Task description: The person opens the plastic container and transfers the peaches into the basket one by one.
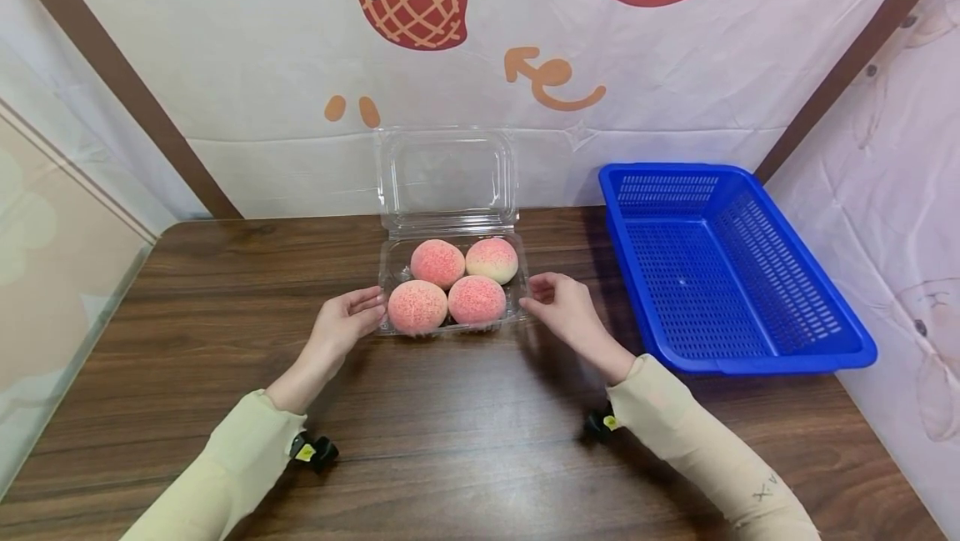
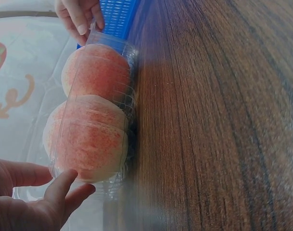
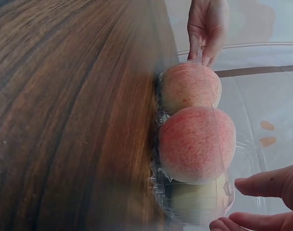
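Observation:
Several pink-and-cream peaches (image 1: 477, 300) sit in two rows inside a clear plastic clamshell box (image 1: 390, 253) on the table. Its hinged lid (image 1: 448, 170) stands upright at the back. On the box's left side, my left hand (image 1: 347, 320) pinches the rim between thumb and fingers; the right wrist view shows that grip (image 3: 209, 29) from across the box. Over on the right side my right hand (image 1: 566, 308) holds the opposite rim, thumb nearer me and fingers behind. Close up, a peach (image 2: 86, 139) bulges above the rim beside the left fingertips.
A blue perforated plastic basket (image 1: 630, 274) stands to the right of the box, close to my right forearm. Behind the table (image 1: 450, 441) hangs a white printed cloth (image 1: 262, 41), near the raised lid. More cloth hangs along both sides.

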`<state>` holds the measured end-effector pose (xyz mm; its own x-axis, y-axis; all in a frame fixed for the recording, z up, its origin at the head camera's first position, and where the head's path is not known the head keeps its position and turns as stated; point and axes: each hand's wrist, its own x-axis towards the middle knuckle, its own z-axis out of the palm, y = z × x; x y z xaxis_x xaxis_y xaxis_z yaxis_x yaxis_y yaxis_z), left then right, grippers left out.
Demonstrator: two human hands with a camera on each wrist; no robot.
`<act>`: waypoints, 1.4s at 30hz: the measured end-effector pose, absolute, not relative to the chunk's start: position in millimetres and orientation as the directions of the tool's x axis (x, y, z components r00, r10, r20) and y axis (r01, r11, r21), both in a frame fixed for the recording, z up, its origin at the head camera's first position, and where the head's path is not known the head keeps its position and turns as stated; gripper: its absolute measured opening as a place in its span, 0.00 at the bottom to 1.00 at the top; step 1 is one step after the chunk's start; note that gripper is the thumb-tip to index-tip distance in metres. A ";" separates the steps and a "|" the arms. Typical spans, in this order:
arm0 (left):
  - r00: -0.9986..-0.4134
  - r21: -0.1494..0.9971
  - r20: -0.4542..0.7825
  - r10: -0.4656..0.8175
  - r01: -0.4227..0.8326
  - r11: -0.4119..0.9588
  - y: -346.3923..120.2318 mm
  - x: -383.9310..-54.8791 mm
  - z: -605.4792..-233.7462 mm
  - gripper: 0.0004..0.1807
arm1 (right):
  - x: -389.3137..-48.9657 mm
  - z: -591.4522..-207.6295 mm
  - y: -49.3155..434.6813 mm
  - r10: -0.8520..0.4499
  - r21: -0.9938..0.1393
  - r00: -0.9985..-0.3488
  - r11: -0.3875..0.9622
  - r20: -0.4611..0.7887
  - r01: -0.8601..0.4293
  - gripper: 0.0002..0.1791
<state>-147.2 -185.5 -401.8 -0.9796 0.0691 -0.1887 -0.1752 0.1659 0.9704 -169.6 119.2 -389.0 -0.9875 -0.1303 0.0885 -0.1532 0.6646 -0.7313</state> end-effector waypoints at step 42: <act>-0.976 0.976 -0.199 0.085 -0.190 0.104 -186.4 -146.7 -402.4 0.24 | -171.0 -371.7 82.8 -0.393 -0.501 -0.883 0.727 0.257 -0.469 0.25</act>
<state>-146.7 -186.4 -402.4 -0.9763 0.0853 -0.1990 -0.1899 0.1044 0.9762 -171.0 82.8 -371.7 -0.8831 -0.3926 0.2569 -0.4691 0.7275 -0.5008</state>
